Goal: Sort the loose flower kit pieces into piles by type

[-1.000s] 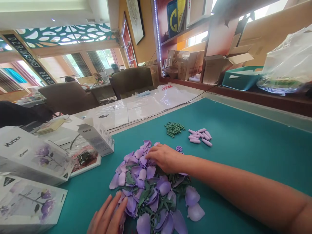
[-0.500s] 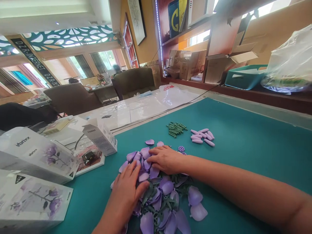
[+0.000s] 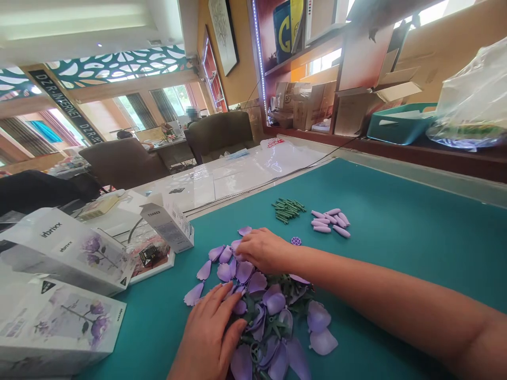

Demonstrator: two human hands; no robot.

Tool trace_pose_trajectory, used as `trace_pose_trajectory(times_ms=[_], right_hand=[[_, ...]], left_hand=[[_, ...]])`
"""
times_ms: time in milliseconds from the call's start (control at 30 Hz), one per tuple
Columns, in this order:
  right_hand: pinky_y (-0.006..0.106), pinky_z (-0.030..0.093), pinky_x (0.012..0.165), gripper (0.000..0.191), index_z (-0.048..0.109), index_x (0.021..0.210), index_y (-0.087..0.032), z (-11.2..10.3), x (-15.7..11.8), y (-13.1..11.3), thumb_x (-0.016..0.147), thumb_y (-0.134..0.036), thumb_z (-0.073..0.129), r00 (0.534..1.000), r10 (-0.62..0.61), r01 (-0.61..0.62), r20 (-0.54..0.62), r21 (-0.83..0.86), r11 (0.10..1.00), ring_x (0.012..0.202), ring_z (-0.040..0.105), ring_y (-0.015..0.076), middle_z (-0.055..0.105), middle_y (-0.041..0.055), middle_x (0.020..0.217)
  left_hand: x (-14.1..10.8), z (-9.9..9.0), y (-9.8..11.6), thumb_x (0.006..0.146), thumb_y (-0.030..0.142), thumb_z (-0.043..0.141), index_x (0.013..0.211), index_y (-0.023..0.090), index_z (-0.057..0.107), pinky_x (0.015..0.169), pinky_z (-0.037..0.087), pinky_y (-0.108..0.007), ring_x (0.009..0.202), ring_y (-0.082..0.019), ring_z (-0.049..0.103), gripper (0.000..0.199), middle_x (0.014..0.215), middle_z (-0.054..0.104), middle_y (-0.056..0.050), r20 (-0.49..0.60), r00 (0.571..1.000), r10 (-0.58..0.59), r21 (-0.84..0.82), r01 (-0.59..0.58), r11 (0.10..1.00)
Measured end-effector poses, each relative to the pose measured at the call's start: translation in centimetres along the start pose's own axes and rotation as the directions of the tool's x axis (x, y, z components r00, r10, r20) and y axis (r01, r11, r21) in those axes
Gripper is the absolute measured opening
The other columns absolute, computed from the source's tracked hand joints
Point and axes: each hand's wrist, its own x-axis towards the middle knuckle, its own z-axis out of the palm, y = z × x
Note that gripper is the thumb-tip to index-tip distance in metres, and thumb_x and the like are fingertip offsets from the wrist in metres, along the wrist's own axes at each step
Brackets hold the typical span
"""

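- Head view: the petal pile (image 3: 276, 303), cupped and pale purple with green bits mixed in, lies on the green mat (image 3: 396, 211)
- Left hand (image 3: 209, 332), fingers loosely parted, rests over the pile's left side, hiding part of it
- Right hand (image 3: 263, 250) curls onto its far edge; whether it grips a petal, I cannot tell
- Beyond the pile: one purple wheel (image 3: 296, 241), about nine pegs (image 3: 322, 229), uncounted green sticks (image 3: 289, 208)
- Left of it: three white boxes (image 3: 91, 253)
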Motion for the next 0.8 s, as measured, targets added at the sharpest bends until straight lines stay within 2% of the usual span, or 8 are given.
trace_pose_trajectory(times_ms=[100, 200, 300, 367, 467, 533, 633, 800], right_hand=[[0.033, 0.041, 0.077, 0.022, 0.064, 0.104, -0.021, 0.7, 3.1, 0.2, 0.087, -0.021, 0.050, 1.000, 0.001, 0.001, 0.020, -0.086, 0.996, 0.097, 0.057, 0.0226, 0.065, 0.0067, 0.106], [0.033, 0.042, 0.074, 0.024, 0.064, 0.101, -0.020, 1.8, 5.3, 0.5, 0.079, -0.015, 0.055, 0.999, -0.027, 0.032, 0.042, -0.123, 0.992, 0.097, 0.056, 0.0242, 0.066, 0.0068, 0.104], [0.034, 0.042, 0.072, 0.019, 0.065, 0.094, -0.019, 2.6, 6.1, 0.7, 0.078, -0.015, 0.056, 0.998, -0.035, 0.043, 0.060, -0.143, 0.989, 0.096, 0.056, 0.0257, 0.066, 0.0079, 0.099], [0.034, 0.042, 0.071, 0.017, 0.065, 0.092, -0.018, 2.8, 6.0, 0.7, 0.080, -0.015, 0.053, 0.998, -0.027, 0.037, 0.064, -0.152, 0.988, 0.094, 0.056, 0.0256, 0.066, 0.0085, 0.097], [0.034, 0.041, 0.071, 0.018, 0.065, 0.091, -0.019, 2.8, 5.5, 0.6, 0.083, -0.015, 0.050, 0.998, -0.012, 0.022, 0.065, -0.156, 0.987, 0.093, 0.056, 0.0243, 0.066, 0.0080, 0.097], [0.033, 0.040, 0.072, 0.017, 0.064, 0.091, -0.019, 2.7, 5.1, 0.4, 0.084, -0.017, 0.049, 0.998, -0.005, 0.015, 0.064, -0.156, 0.988, 0.093, 0.056, 0.0234, 0.066, 0.0073, 0.097], [0.034, 0.040, 0.073, 0.017, 0.063, 0.091, -0.019, 2.6, 4.7, 0.1, 0.087, -0.019, 0.047, 0.998, -0.001, 0.011, 0.062, -0.154, 0.988, 0.092, 0.056, 0.0228, 0.066, 0.0061, 0.096], [0.034, 0.038, 0.074, 0.015, 0.063, 0.092, -0.019, 2.8, 4.7, -0.5, 0.086, -0.019, 0.048, 0.998, 0.003, 0.007, 0.064, -0.147, 0.989, 0.094, 0.056, 0.0232, 0.067, 0.0053, 0.097]], left_hand=[[-0.2, -1.3, 1.2, 0.087, 0.045, 0.044, 0.113, 0.031, 0.067, 0.096, 0.047, -0.046, 0.118, -0.028, 0.055, 0.037, 0.129, 0.061, -0.005, -0.045, 0.989, -0.140, -0.217, 0.127, 0.968], [-0.6, -2.2, 2.3, 0.085, 0.048, 0.046, 0.105, 0.032, 0.070, 0.097, 0.046, -0.042, 0.116, -0.027, 0.056, 0.035, 0.125, 0.063, -0.004, -0.021, 0.948, -0.318, -0.507, 0.264, 0.821], [-1.0, -2.1, 2.8, 0.082, 0.054, 0.051, 0.096, 0.029, 0.072, 0.093, 0.047, -0.035, 0.108, -0.025, 0.059, 0.035, 0.112, 0.068, -0.005, 0.073, 0.871, -0.486, -0.748, 0.370, 0.551], [-1.1, -1.8, 2.9, 0.076, 0.058, 0.057, 0.090, 0.026, 0.072, 0.083, 0.051, -0.029, 0.097, -0.023, 0.061, 0.038, 0.103, 0.069, -0.005, 0.158, 0.792, -0.590, -0.843, 0.419, 0.337], [-0.9, -1.4, 2.7, 0.066, 0.061, 0.066, 0.080, 0.022, 0.072, 0.067, 0.051, -0.023, 0.084, -0.019, 0.061, 0.041, 0.092, 0.070, -0.005, 0.269, 0.675, -0.687, -0.914, 0.404, 0.040], [-0.7, -1.5, 2.7, 0.059, 0.059, 0.073, 0.076, 0.020, 0.071, 0.064, 0.051, -0.023, 0.079, -0.019, 0.061, 0.042, 0.086, 0.070, -0.005, 0.316, 0.624, -0.715, -0.929, 0.355, -0.101], [-0.6, -2.0, 2.8, 0.051, 0.055, 0.079, 0.073, 0.019, 0.070, 0.062, 0.051, -0.023, 0.073, -0.018, 0.060, 0.042, 0.080, 0.070, -0.004, 0.353, 0.587, -0.728, -0.931, 0.295, -0.213], [-0.7, -2.6, 2.9, 0.050, 0.048, 0.082, 0.073, 0.018, 0.070, 0.059, 0.051, -0.022, 0.068, -0.015, 0.059, 0.039, 0.075, 0.069, -0.003, 0.341, 0.563, -0.753, -0.939, 0.240, -0.246]])
